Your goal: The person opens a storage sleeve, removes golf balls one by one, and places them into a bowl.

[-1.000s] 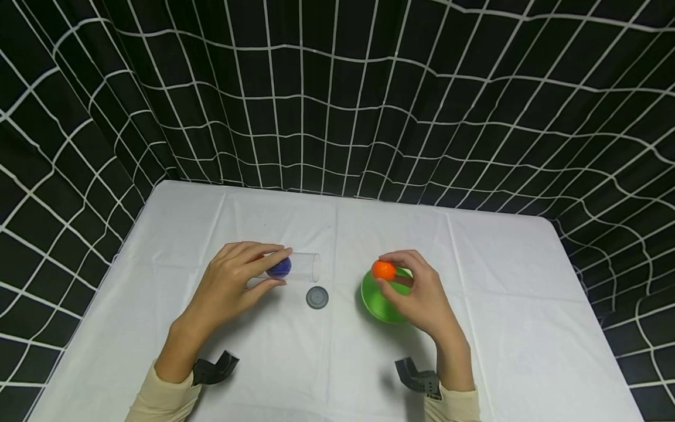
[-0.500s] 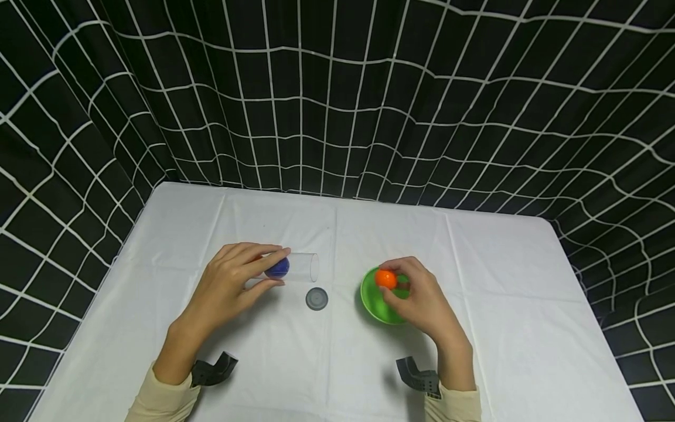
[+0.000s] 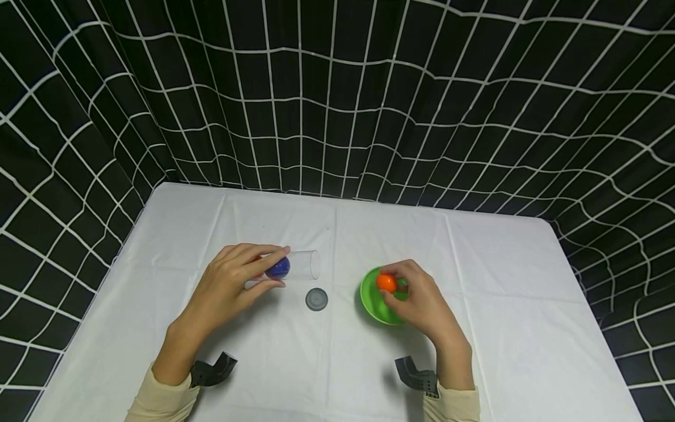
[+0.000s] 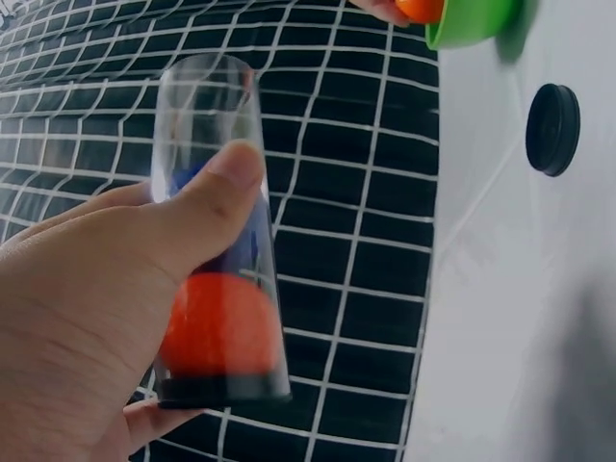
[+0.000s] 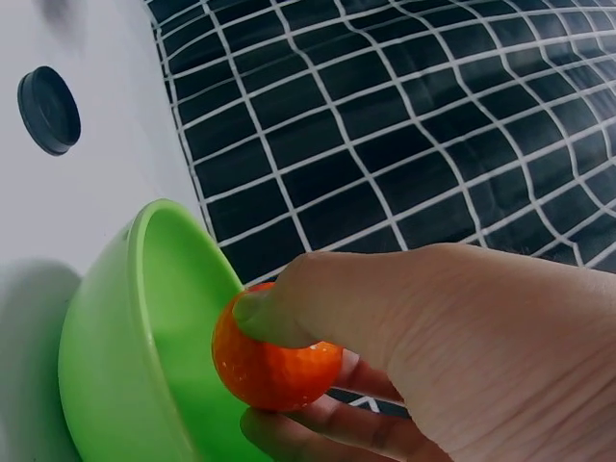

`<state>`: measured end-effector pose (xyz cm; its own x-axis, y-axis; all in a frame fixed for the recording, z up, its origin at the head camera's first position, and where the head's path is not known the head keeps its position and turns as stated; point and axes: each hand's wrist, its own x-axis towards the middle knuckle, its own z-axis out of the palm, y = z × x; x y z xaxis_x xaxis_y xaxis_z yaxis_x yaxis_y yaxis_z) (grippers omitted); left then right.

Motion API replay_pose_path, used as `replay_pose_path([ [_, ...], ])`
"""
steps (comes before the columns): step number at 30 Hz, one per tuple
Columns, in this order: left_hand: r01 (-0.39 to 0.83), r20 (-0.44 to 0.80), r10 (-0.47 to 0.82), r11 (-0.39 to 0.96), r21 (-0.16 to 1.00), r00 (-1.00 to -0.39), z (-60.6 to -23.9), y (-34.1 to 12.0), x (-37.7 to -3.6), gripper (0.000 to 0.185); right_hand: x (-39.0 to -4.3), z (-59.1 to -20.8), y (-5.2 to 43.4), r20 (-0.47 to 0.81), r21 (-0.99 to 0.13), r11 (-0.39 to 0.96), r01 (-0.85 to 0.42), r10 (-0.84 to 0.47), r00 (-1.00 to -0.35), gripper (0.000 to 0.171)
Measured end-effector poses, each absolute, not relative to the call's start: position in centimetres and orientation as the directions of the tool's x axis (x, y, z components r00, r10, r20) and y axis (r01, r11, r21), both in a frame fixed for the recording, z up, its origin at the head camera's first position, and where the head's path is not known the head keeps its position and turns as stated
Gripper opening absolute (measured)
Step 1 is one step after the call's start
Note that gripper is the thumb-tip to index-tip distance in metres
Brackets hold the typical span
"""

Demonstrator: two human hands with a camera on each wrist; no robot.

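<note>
Orange ball [image 3: 387,283], pinched in my right hand [image 3: 423,302], has dropped lower at mouth of green bowl [image 3: 371,305]. Black grid-lined curtain [image 3: 316,76] backs white tablecloth [image 3: 519,328], stretching past right hand to edge. My left hand [image 3: 230,278], well apart, grips clear tube [image 3: 303,266] holding blue ball [image 3: 278,268] and red ball [image 4: 223,327]; grey cap [image 3: 316,299] lies between.

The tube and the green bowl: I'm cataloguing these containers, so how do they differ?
The tube is clear and narrow; the green bowl is opaque and wide. The left hand grips the tube, while the green bowl rests on the table. Both have open mouths.
</note>
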<state>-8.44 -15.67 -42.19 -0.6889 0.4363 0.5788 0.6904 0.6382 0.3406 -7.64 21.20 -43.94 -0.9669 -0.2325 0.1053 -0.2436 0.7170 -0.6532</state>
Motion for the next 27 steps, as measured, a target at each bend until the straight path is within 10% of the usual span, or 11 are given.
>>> replay_pose_path([
  [27,0.679,0.529,0.47,0.661,0.321,-0.707,-41.96,-15.54,-8.26,0.055,-7.4,-43.38,20.45,0.238,-0.645,0.703,-0.3,-0.188,-0.953,0.032],
])
